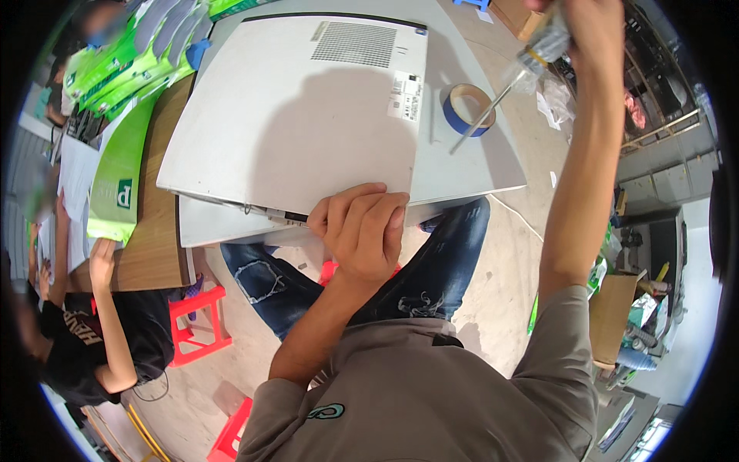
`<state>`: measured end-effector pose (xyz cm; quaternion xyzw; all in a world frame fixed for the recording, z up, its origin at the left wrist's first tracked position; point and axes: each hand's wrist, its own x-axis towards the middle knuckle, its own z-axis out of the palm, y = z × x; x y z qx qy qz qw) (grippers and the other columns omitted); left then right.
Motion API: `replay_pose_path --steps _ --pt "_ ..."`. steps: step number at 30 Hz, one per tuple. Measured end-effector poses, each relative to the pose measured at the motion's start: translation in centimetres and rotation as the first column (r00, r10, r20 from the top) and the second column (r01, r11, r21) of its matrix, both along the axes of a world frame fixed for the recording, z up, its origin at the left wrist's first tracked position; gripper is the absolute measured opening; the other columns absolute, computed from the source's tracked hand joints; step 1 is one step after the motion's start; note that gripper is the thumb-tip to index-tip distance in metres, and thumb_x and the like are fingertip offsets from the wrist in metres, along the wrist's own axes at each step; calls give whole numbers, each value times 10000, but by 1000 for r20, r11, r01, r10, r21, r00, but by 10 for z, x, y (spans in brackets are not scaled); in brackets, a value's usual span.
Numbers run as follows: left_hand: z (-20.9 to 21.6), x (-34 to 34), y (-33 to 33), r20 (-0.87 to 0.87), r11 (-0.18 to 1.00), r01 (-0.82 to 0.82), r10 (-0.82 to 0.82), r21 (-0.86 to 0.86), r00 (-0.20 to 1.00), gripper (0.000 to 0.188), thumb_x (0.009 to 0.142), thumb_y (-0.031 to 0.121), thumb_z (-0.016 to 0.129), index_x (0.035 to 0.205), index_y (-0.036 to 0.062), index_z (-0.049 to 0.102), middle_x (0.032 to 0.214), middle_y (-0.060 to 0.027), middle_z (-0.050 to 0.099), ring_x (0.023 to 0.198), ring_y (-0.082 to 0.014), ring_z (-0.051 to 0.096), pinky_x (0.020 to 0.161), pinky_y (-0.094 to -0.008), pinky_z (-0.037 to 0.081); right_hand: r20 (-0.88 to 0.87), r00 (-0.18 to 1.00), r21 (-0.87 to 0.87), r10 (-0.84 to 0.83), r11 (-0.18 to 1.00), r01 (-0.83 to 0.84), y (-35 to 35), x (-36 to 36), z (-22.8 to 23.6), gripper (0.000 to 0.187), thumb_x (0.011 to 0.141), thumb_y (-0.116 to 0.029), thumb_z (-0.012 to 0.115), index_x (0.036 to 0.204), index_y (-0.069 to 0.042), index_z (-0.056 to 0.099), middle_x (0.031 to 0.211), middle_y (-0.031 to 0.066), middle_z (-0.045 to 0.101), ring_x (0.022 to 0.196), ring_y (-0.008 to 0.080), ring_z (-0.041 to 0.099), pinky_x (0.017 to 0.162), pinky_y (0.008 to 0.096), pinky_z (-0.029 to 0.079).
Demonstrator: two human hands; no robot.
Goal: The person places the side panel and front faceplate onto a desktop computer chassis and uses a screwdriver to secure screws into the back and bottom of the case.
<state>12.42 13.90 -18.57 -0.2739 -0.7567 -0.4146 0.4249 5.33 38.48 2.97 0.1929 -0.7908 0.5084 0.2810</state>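
A white metal computer case [231, 115] lies flat on the pale table, with a vented patch and a label on its top. My left hand [362, 231] is closed over its near edge, at the right corner, fingers curled on the panel. A narrow gap shows along that edge, to the left of my fingers. Raised at the upper right, my right hand [589, 35] grips a long-shafted screwdriver [493, 105] by its clear handle. Its shaft slants down to the left, above a roll of blue tape [466, 110]; the hand is partly cut off by the frame.
Green packages [131, 65] are heaped at the far left beside a brown wooden table [165, 146]. There a co-worker's hand [102, 264] touches a long green sleeve [123, 173]. A red stool [198, 327] stands at the lower left, and a cardboard box [613, 319] at the right.
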Motion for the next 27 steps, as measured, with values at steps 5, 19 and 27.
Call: replay_pose_path --steps 5,19,27 --pt "6 -16 34 31 997 -31 33 -66 999 92 932 172 581 935 119 657 865 16 649 898 -184 603 878 -347 295 -270 868 -233 -418 903 362 -10 42 -56 219 946 -13 550 1155 43 577 961 147 673 566 80 485 450 238 436" --pt "71 -41 98 203 808 94 32 -581 979 304 836 148 681 1127 72 635 1132 -23 584 1067 -244 509 974 -445 299 395 878 112 -271 963 246 72 208 -145 549 623 -79 867 1107 -2 622 1159 193 639 1023 280 654 840 383 553" --pt "82 -105 163 371 -51 367 -132 -929 919 234 747 76 714 973 54 657 998 -54 656 1001 -248 604 927 -449 389 647 754 -502 113 807 309 91 251 -248 529 675 128 784 1164 65 593 1093 207 663 849 258 702 708 340 601"
